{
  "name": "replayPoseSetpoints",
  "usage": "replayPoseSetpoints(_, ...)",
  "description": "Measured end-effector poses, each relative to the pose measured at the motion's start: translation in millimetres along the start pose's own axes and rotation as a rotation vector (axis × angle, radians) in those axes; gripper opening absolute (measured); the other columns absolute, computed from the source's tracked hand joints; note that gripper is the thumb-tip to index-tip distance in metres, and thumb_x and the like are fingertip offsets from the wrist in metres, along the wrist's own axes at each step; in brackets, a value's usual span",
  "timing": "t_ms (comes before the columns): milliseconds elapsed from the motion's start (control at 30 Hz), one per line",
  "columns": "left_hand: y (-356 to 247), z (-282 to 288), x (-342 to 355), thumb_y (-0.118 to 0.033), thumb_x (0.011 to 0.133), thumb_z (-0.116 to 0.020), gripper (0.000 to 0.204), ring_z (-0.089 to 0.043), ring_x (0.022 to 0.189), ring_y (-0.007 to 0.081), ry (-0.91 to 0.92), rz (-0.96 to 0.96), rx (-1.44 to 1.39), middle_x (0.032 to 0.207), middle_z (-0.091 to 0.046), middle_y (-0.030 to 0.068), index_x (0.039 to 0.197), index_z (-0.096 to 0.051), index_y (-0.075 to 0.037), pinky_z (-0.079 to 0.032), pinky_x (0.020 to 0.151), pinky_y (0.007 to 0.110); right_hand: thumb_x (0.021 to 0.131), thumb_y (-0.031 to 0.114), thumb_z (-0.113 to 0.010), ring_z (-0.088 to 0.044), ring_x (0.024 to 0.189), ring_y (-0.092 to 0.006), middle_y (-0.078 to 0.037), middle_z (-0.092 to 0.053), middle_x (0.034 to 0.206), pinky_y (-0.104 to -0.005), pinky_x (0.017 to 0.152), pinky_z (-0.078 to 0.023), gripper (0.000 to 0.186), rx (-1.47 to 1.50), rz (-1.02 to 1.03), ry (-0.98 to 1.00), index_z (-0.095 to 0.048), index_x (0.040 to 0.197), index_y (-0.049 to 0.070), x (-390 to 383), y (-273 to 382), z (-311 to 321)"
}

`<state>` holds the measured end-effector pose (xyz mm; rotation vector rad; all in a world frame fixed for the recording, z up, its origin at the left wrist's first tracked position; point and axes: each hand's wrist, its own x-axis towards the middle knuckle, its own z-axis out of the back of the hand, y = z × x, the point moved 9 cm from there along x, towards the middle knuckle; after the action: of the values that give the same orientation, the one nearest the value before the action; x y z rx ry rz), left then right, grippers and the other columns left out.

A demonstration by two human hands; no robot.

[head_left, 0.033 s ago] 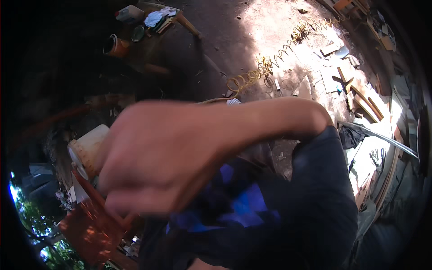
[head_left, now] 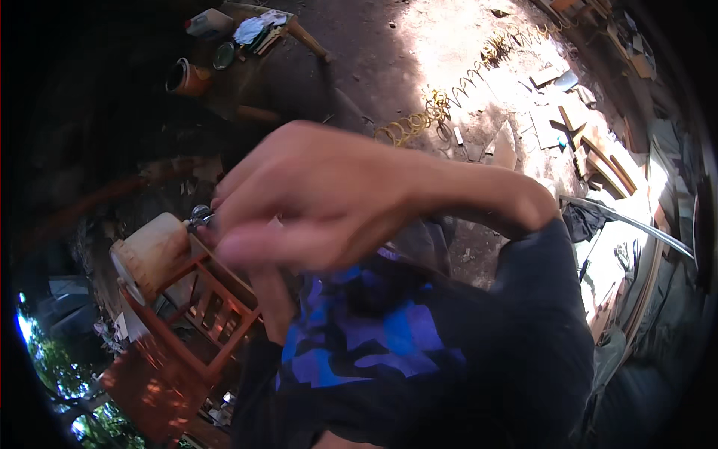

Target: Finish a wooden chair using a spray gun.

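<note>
My right hand (head_left: 307, 196) reaches across from the right with its fingers curled in and the thumb against them, slightly blurred. A small pale tip shows between thumb and fingers; the rest is hidden. My left forearm (head_left: 274, 303) rises from a dark sleeve, and its hand is mostly hidden behind my right one. Just left of the hands, a tilted whitish plastic cup (head_left: 155, 247) with a yellowed ribbed lid adjoins a shiny metal fitting (head_left: 201, 215), together resembling a spray gun. Below it stands a reddish-brown wooden chair frame (head_left: 238, 329) with slats.
A yellow coiled hose (head_left: 407, 129) runs over the dirt floor (head_left: 366, 60). Wood scraps (head_left: 598, 161) and a pale rod (head_left: 636, 224) lie at the right. A low table (head_left: 310, 39) with a cloth and an orange-and-white bucket (head_left: 187, 78) stand at the far left.
My right hand has moved up and to the right, uncovering the chair slats, the metal fitting and my left forearm. The cup has barely shifted.
</note>
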<state>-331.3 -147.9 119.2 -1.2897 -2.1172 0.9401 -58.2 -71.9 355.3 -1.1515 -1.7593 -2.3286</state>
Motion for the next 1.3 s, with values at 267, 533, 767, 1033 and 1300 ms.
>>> replayPoseSetpoints(267,-22.4,-6.6,9.0,-0.066,0.095,-0.05,0.071,-0.071,0.105,0.0376,0.119,0.072,-0.039,0.121,-0.07,0.0218,0.121,-0.069,-0.003,-0.06,0.092,0.055,0.1,0.022,-0.054,-0.071,0.104,-0.0234,-0.015,-0.076,0.107,-0.0348,0.095,-0.052,0.031,-0.178,-0.827,-0.731,-0.077,0.106,0.002,-316.2,-125.2,56.5)
replayPoseSetpoints(533,-17.5,-22.7,21.0,-0.064,0.093,-0.056,0.068,-0.068,0.111,0.0298,0.061,0.036,-0.03,0.123,-0.066,0.0212,0.127,-0.063,-0.005,-0.061,0.091,0.05,0.084,0.021,-0.071,-0.06,0.125,-0.0359,-0.017,-0.069,0.126,-0.0429,0.112,-0.044,0.042,-0.545,-0.812,-0.617,-0.069,0.123,0.006,-334.6,-137.0,-3.0)
replayPoseSetpoints(767,-6.9,-35.4,25.3,-0.067,0.092,-0.055,0.072,-0.068,0.113,0.0287,0.086,0.106,-0.001,0.127,-0.065,0.0163,0.126,-0.064,-0.003,-0.057,0.098,0.053,0.084,0.022,-0.076,-0.069,0.109,-0.0332,-0.017,-0.071,0.119,-0.0394,0.097,-0.054,0.038,-0.463,-0.928,-0.602,-0.07,0.119,0.006,-329.4,-158.3,-3.2)
replayPoseSetpoints(1033,-5.7,-46.3,16.3,-0.065,0.093,-0.054,0.071,-0.066,0.113,0.0301,0.04,0.093,0.018,0.124,-0.066,0.0208,0.126,-0.063,-0.003,-0.06,0.093,0.053,0.079,0.02,-0.082,-0.074,0.095,-0.0301,-0.013,-0.076,0.104,-0.0363,0.084,-0.058,0.031,-0.461,-0.886,-0.761,-0.075,0.106,0.006,-339.7,-151.3,-10.1)
replayPoseSetpoints(1300,-3.4,-31.1,9.8,-0.07,0.09,-0.051,0.078,-0.065,0.114,0.0315,0.004,0.148,0.024,0.124,-0.065,0.0197,0.127,-0.063,-0.002,-0.059,0.092,0.052,0.077,0.014,-0.083,-0.074,0.089,-0.0298,-0.013,-0.075,0.098,-0.0354,0.081,-0.058,0.03,-0.506,-0.841,-0.729,-0.075,0.104,0.006,-331.3,-142.0,-21.5)
